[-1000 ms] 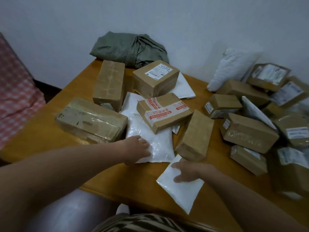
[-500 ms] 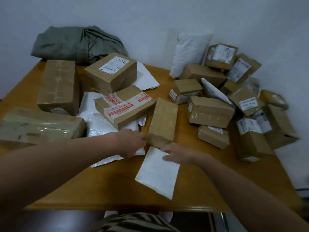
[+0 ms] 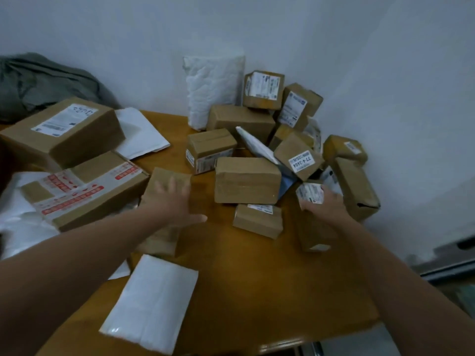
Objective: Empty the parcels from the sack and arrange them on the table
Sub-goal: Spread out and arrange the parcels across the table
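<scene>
A heap of brown cardboard parcels (image 3: 282,140) lies at the far right of the wooden table (image 3: 257,283), against the wall. My left hand (image 3: 177,201) is spread open, hovering over a narrow brown box (image 3: 162,237). The fingers of my right hand (image 3: 325,205) lie on top of a labelled brown box (image 3: 313,232) at the near edge of the heap. Flat near the table's front edge is a white mailer (image 3: 151,301). The crumpled green sack (image 3: 46,83) sits at the back left.
On the left are a large labelled box (image 3: 64,129), a red-taped box (image 3: 84,188) and white plastic bags (image 3: 18,222). A white padded mailer (image 3: 213,88) leans on the wall. A big plain box (image 3: 246,179) and a small one (image 3: 258,219) lie between my hands.
The view has swung right. My right hand left the white mailer and reached out to the labelled box in the heap. My left hand left the white bag and moved over the narrow box.
</scene>
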